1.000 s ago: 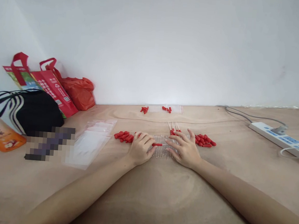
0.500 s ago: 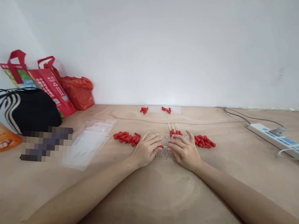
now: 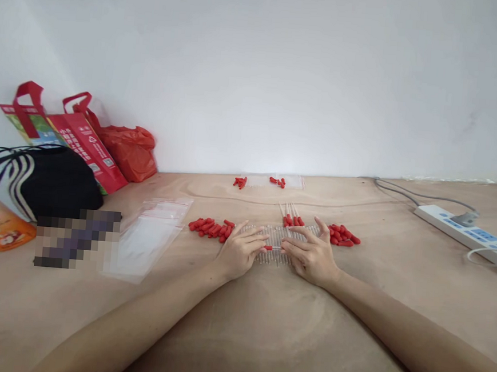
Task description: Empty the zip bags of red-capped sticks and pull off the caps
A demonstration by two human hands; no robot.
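My left hand (image 3: 240, 252) pinches a small red rubber bulb (image 3: 268, 248) between thumb and fingers. A thin clear glass dropper tube (image 3: 276, 248) runs from that bulb to my right hand (image 3: 312, 256), whose thumb and fingers are closed on its other end. Below both hands lies a row of loose clear tubes (image 3: 273, 259), partly covered by my fingers. Just beyond my right hand, several droppers (image 3: 294, 219) with red bulbs lie side by side, tubes pointing away. One pile of red bulbs (image 3: 211, 228) is left of my left hand, another pile of red bulbs (image 3: 343, 236) right of my right hand.
Clear zip bags (image 3: 150, 235) lie to the left. Near the wall are another clear bag (image 3: 257, 180) and small red pieces (image 3: 240, 182). Carrier bags (image 3: 90, 145) and a black drawstring bag (image 3: 63, 183) stand at far left. A power strip (image 3: 464, 229) with cables is at right.
My right hand has shifted slightly right, away from my left. More of the red bulb and the tube between the hands now shows.
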